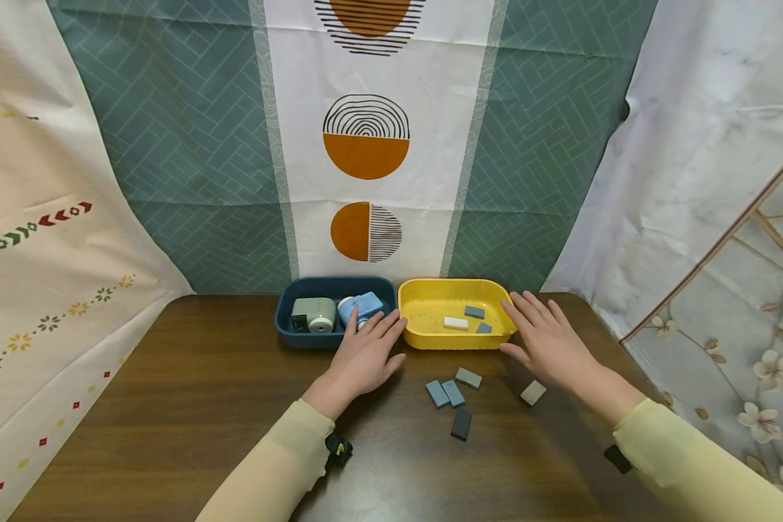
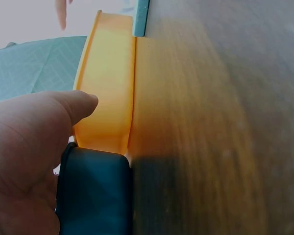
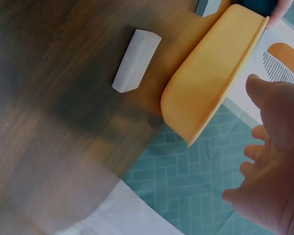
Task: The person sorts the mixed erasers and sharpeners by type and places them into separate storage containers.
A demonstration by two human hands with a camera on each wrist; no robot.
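At the desk's (image 1: pixel 170 406) back, before the curtain (image 1: pixel 424 181), the left tray (image 1: pixel 303 341) and right tray (image 1: pixel 453 342) stand side by side. Two devices (image 1: pixel 313 307) lie left and right in the left tray; three blocks (image 1: pixel 455 323) lie in the right tray. Before it, on the desk, lie four more blocks (image 1: pixel 453 394): two side by side, one behind them, one in front. A fifth block (image 1: pixel 533 392) lies to their right, before the right hand (image 1: pixel 551 344).

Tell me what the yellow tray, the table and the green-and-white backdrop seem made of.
Yellow tray: probably plastic, smooth with slight sheen, from its rounded corners and thin rim.
Table: wood or wood-look laminate, satin, showing grain and soft glare.
Backdrop: likely printed fabric, matte, given its creases.
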